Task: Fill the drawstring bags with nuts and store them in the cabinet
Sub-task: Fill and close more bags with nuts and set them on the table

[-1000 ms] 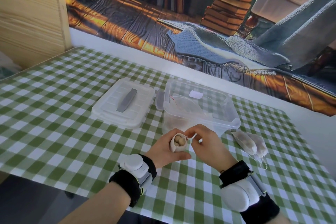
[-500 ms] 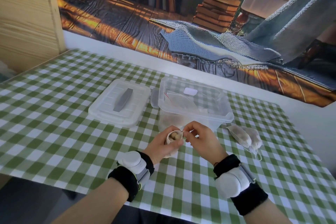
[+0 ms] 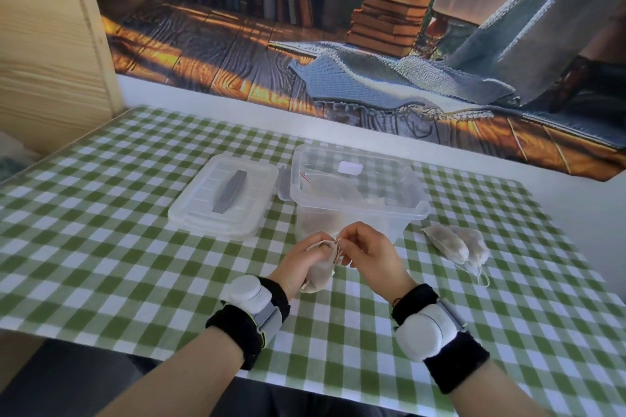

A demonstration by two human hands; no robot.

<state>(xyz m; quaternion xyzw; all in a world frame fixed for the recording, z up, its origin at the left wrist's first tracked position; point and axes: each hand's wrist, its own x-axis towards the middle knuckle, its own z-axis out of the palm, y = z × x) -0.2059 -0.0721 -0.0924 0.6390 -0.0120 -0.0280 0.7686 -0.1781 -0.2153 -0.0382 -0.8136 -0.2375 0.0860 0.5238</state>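
My left hand (image 3: 299, 259) grips a small white drawstring bag (image 3: 320, 272) just above the checked tablecloth, in front of the clear plastic box (image 3: 355, 200). The bag's mouth is drawn together and its nuts no longer show. My right hand (image 3: 367, 249) pinches the bag's thin string (image 3: 338, 245) right beside the mouth. Inside the clear box lie brown nuts low down and pale empty bags with a red thread. Two filled bags (image 3: 457, 245) lie side by side on the cloth to the right of the box.
The box's clear lid (image 3: 223, 195) with a grey handle lies flat to the left of the box. A light wooden cabinet side (image 3: 50, 57) stands at the far left edge of the table. A wall with a printed backdrop runs behind the table (image 3: 101, 213).
The bag's mouth was open with nuts showing; now it is pulled closed. My right hand has drawn the string while the left kept hold of the bag.
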